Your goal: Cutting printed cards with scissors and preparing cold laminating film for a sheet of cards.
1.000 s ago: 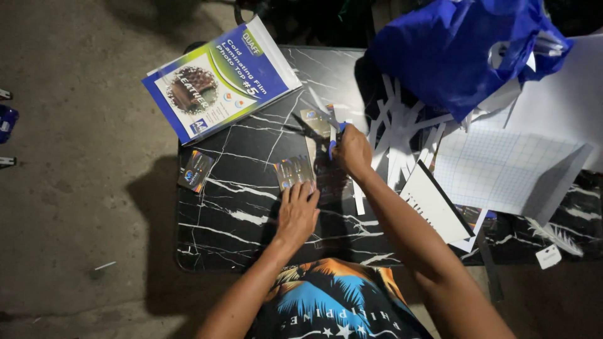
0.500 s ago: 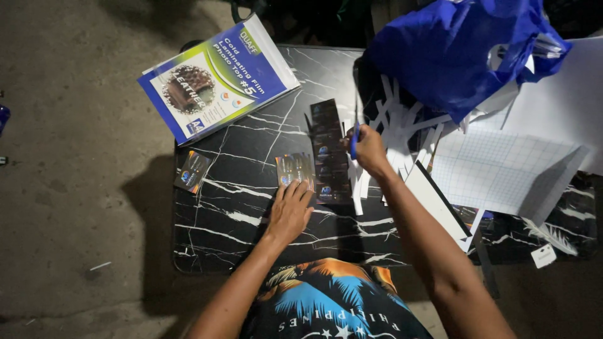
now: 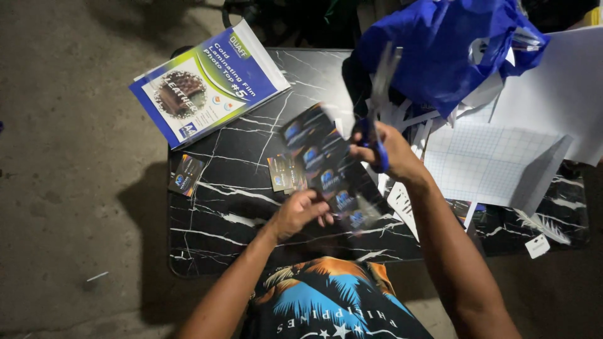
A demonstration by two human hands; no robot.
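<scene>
Over the black marble-patterned tabletop (image 3: 239,213), held up off the surface: one dark glossy strip of printed cards (image 3: 326,176), about five small blue-and-white designs in a row, blurred. Left hand (image 3: 300,213), grip pinching the strip's lower edge. Right hand (image 3: 391,149), grip closed through the handles of one pair of blue scissors (image 3: 375,135) at the strip's upper right side. Flat on the tabletop: one small pile of cut cards (image 3: 284,180), one single card (image 3: 186,176) at the left edge, one film package (image 3: 207,85).
</scene>
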